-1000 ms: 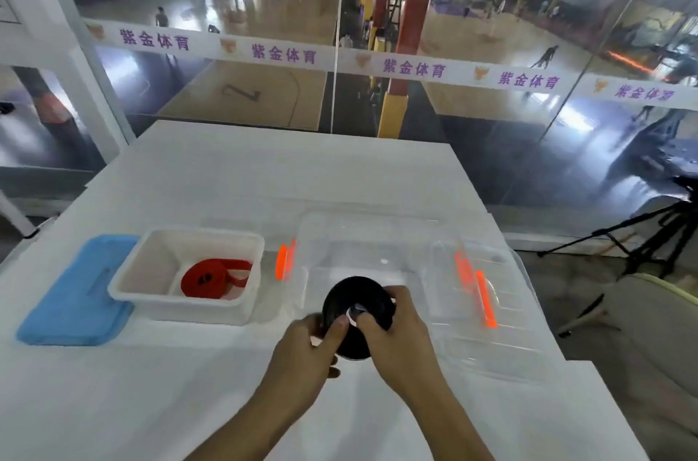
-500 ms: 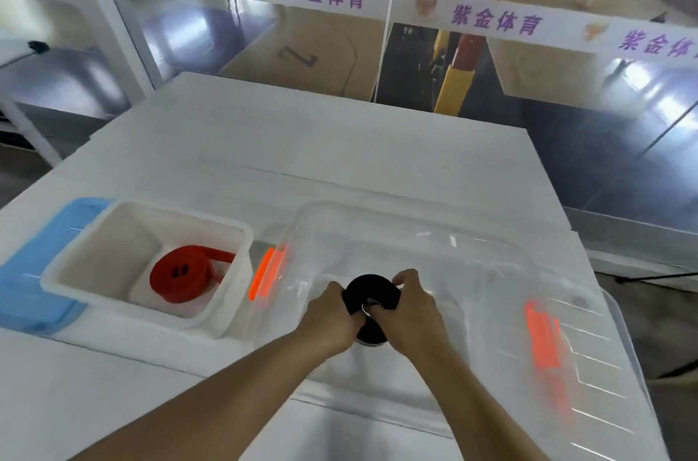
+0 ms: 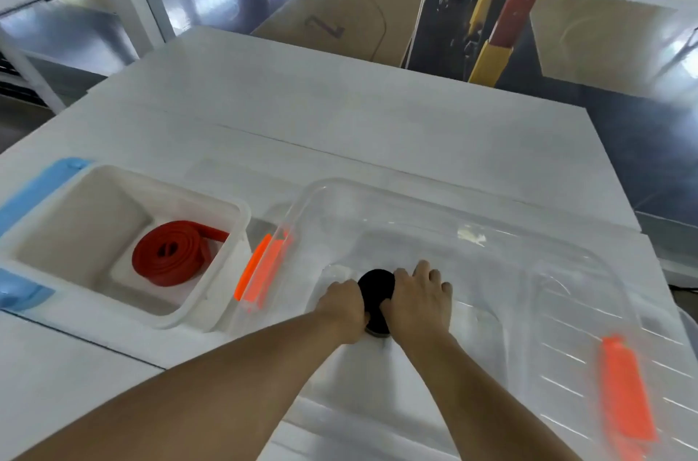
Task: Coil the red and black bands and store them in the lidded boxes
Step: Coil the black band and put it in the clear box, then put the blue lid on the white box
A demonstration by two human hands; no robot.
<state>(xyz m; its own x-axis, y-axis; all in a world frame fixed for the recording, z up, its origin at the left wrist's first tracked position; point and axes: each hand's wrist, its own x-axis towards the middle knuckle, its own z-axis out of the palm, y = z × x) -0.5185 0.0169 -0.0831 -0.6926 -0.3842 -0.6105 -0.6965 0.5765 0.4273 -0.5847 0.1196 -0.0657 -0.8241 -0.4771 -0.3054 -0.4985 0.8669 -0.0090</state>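
Note:
A coiled black band (image 3: 375,290) is low inside the clear plastic box (image 3: 423,207), close to its floor. My left hand (image 3: 342,304) grips the coil's left side and my right hand (image 3: 417,296) grips its right side, fingers curled over the top. Most of the coil is hidden by my hands. A coiled red band (image 3: 172,258) lies in the white box (image 3: 211,198) to the left, its loose end trailing right.
A blue lid (image 3: 32,192) lies under and left of the white box. The clear box has orange latches (image 3: 260,273); its clear lid (image 3: 619,385) with an orange latch lies to the right. The white table (image 3: 340,113) ends at a glass wall.
Both hands carried the black coil forward and down into the clear box. My head leaned forward and lower, so the boxes look larger.

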